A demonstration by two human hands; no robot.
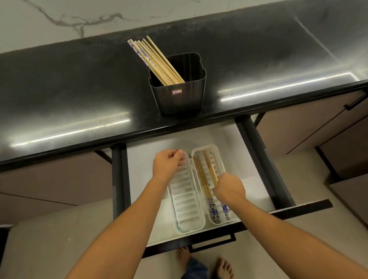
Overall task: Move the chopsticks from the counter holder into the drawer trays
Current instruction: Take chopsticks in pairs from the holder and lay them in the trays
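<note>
I judge the chopsticks [155, 59] in the holder [179, 98] light, stiff, slick: pinch upper shafts. The right hand [229, 187] grips a pair [200, 177] in the tray [221, 158]; left hand [169, 164] curled, grip unclear.

Holder [179, 96] on counter [68, 92] behind drawer [232, 140] holding two trays [187, 204]

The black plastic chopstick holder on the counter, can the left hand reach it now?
Probably yes. The left hand is over the white slotted tray, and the black plastic holder stands just beyond at the front edge of the dark counter, nothing between.
</note>
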